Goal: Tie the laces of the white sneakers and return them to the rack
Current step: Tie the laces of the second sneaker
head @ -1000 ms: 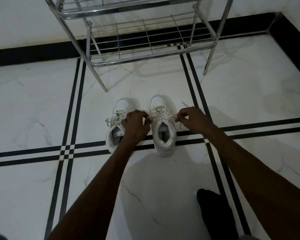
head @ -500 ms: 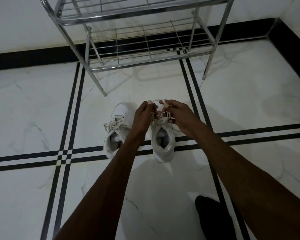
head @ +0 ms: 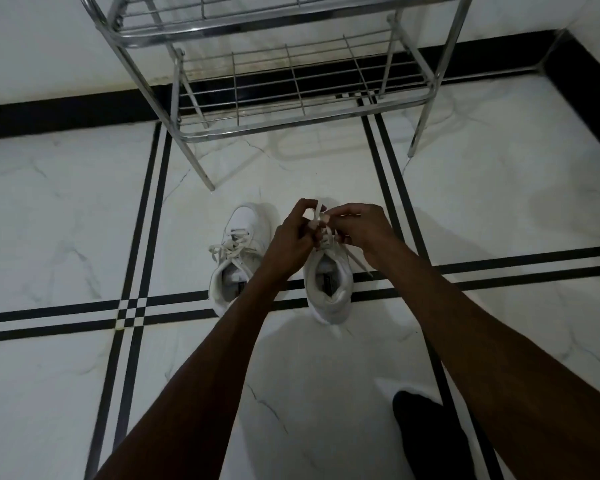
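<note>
White sneakers sat side by side on the marble floor at frame centre, below a metal rack. The left sneaker lay untouched, its laces loose. Over the right sneaker, the left hand and right hand pinched its laces together.

Nothing readable here, honestly. The left sneaker and right sneaker, mid-frame, show no brand mark or size number I can make out; the dark patches inside their openings are too small and dim to read. The chrome rack at the top carries no label either.
</note>
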A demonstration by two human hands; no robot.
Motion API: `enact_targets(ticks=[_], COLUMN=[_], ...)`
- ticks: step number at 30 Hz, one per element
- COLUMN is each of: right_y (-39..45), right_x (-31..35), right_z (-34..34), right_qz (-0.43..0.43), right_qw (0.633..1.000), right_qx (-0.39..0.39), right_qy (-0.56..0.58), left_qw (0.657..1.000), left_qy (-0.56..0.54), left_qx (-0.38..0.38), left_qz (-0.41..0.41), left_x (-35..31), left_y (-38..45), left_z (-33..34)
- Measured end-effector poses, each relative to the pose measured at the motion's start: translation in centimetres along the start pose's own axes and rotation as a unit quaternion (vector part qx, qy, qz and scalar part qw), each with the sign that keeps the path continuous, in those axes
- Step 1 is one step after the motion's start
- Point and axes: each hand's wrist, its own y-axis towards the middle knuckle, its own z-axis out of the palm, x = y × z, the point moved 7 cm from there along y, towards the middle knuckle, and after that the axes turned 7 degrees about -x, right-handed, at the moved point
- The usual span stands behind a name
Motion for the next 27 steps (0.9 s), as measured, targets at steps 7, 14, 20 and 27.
enact_targets(ticks=[7, 14, 20, 27], right_y=[-0.4, 1.2, -0.3, -1.0], right_x=[1.1, 0.1, 1.1, 3.9], right_z=[0.8, 0.9, 0.3, 0.6], right_qz=[-0.083, -0.039, -0.095, -0.347], right_qw=[0.990, 0.998, 0.987, 0.862], right_qx=[0.095, -0.010, 0.094, 0.010], right_qy=[-0.058, -0.038, -0.084, -0.369], left_qw=[0.999, 1.000, 0.983, 0.981], left_qy=[0.051, 0.011, -0.085, -0.109], left_qx=[-0.009, -0.011, -0.045, -0.045], left_qz=[-0.003, -0.026, -0.154, -0.152], left_x=[-0.2, 1.1, 4.2, 3.4], left_y=[1.0, 0.5, 0.9, 0.8], left_z=[-0.3, -0.6, -1.2, -1.3])
